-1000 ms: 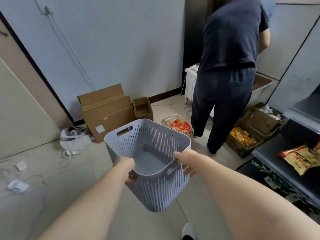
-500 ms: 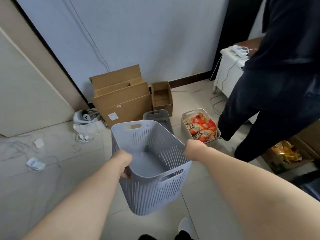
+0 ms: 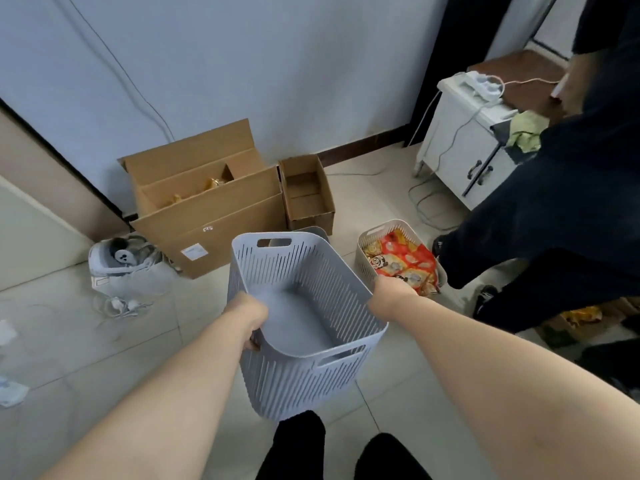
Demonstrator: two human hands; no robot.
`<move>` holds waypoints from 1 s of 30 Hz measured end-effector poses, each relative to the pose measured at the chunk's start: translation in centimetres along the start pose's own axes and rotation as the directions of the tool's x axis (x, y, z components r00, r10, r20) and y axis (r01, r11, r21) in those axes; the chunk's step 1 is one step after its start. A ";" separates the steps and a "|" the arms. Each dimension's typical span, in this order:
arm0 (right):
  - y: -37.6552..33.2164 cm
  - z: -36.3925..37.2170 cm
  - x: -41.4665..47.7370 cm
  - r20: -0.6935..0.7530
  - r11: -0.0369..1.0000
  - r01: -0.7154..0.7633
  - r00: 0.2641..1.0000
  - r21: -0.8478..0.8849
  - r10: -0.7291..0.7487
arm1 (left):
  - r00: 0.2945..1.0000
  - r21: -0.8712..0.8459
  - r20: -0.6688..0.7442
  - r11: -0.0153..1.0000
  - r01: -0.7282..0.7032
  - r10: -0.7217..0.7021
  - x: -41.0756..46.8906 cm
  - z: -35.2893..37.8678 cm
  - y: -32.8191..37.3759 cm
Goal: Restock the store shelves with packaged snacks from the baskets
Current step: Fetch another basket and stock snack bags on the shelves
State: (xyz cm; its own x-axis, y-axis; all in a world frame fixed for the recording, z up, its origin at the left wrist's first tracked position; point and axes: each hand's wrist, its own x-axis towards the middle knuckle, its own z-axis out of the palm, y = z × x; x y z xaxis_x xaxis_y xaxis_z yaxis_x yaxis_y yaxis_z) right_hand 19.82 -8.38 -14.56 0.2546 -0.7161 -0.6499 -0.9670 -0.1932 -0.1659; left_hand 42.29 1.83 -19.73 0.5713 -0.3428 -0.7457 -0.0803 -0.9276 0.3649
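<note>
Basket in hand: a person is holding a grey slatted plastic basket (image 3: 301, 382) up off the pale tiled floor (image 3: 104, 341), right in front of their own black-trousered legs (image 3: 301, 445). Its bare bottom is showing, and the cut-out handles are sitting at the near and far ends.
Left hand: the left hand (image 3: 247, 315) is gripping the left long rim, with the fingers curling round the edge and a fingertip or two peeking out under the rim on the outside.
Right hand: the right hand (image 3: 389, 292) is gripping the opposite rim. Only its back is showing, as the fingers are wrapping down out of sight on the outer side.
Snacks: red and orange snack packets (image 3: 405, 261) are lying piled in a beige slatted plastic basket (image 3: 375, 233), which is sitting on the floor just beside the right hand on the far side of it.
Behind the held basket: the rim of another grey basket (image 3: 317, 232) is poking out, mostly hidden.
Boxes: a big open brown cardboard box (image 3: 221, 220) is standing against the pale blue wall (image 3: 242, 64) with some golden packets (image 3: 214, 183) inside. A smaller open cardboard box (image 3: 308, 195) is touching its right side.
Other person: someone in dark clothes (image 3: 554, 202) is standing at the right, next to a white two-door cabinet (image 3: 453, 150) with a white power strip (image 3: 485, 84) lying on top.
Left side: a white bag (image 3: 128, 271) with cables around it is slumping on the floor near the big box.
</note>
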 end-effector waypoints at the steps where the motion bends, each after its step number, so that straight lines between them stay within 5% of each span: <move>1: -0.6 0.0 1.1 0.000 1.000 -0.019 1.000 0.023 0.019 | 1.000 0.024 0.005 1.000 -0.014 0.014 1.4 -0.1 0.4; 16: 0.1 0.3 18.4 0.146 0.982 -0.120 0.984 0.144 0.099 | 1.000 0.201 0.013 0.980 -0.009 0.007 16.3 3.3 8.6; 30: 2.8 4.1 25.8 0.234 0.915 -0.253 0.955 0.313 0.184 | 0.999 -0.011 -0.032 1.000 -0.026 0.026 27.0 10.0 11.1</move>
State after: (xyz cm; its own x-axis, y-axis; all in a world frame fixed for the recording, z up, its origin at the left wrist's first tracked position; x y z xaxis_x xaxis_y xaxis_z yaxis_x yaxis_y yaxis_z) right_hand 23.64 -24.65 -34.81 0.0633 -0.5624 -0.8244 -0.9517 0.2147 -0.2196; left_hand 48.62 -19.25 -41.42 0.5950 -0.3616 -0.7178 -0.0861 -0.9166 0.3904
